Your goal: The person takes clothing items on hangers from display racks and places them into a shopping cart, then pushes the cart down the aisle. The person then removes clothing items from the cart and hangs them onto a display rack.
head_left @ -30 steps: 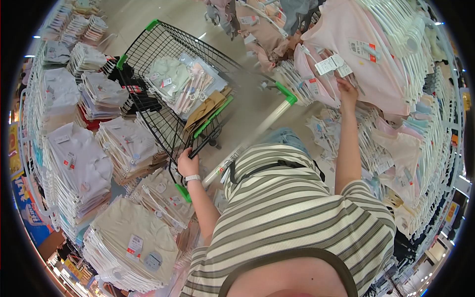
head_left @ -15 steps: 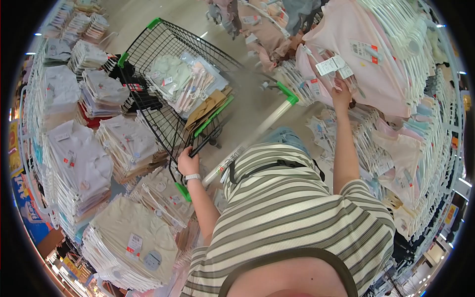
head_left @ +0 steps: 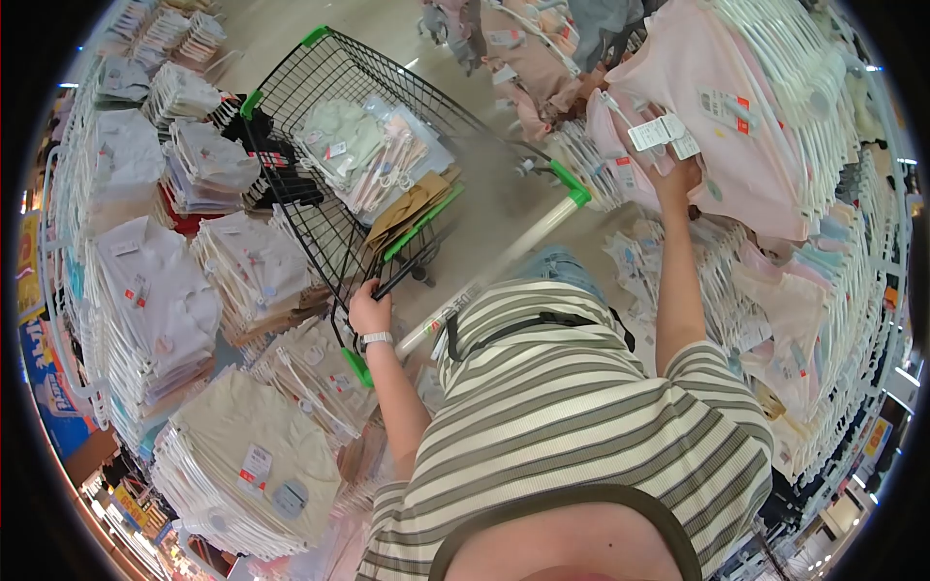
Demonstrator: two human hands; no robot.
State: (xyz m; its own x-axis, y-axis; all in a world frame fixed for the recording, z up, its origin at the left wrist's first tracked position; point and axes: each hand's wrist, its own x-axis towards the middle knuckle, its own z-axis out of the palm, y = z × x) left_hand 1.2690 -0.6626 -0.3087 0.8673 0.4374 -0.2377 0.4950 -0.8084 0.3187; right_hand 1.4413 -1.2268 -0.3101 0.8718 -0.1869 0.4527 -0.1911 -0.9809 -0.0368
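My left hand, with a white band at the wrist, is wrapped round a black bar at the near end of the shopping cart. Inside the cart are pale green and pink garments on hangers and a brown paper item. On the right, my right hand is at a pink hanging garment, just below its white tags; its fingers are partly hidden behind the fabric. A larger pale pink garment hangs beside it.
Racks of white garments line the left side, with cream garments at the lower left. More clothes hang at the right. Brownish-pink clothes hang at the top. A clear tube handle crosses the cart's near end.
My right hand has reached slightly further in against the pink garments, and its fingers are less visible. The view has shifted slightly. My left hand keeps its hold on the cart.
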